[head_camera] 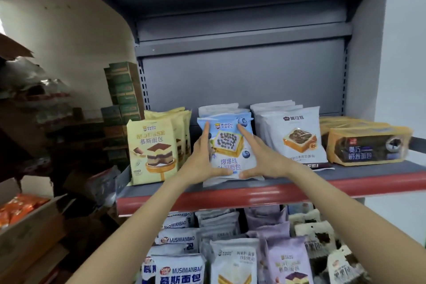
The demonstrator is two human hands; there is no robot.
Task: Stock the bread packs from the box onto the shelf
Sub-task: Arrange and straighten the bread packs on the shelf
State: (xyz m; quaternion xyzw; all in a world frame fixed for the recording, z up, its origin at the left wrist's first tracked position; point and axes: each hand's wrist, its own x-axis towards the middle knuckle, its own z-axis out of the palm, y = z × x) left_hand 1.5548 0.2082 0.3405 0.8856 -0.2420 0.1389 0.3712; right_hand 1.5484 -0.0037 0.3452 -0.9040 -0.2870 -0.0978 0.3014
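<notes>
At the shelf's [230, 188] front edge, the blue bread pack [227, 145] stands upright, left hand [200, 161] at nine o'clock and right hand [262, 159] at three, both spread flat against it, likely squaring the row; yellow packs [152, 150] sit just beside.

Above the packs, the shelf [299, 182] stands open up to the dark board overhead. Along its front edge the yellow packs [152, 150], blue pack [227, 145], white packs [297, 136] and orange packs [366, 145] stand nearly side by side, leaving narrow gaps. Only a bare strip runs before them.
</notes>
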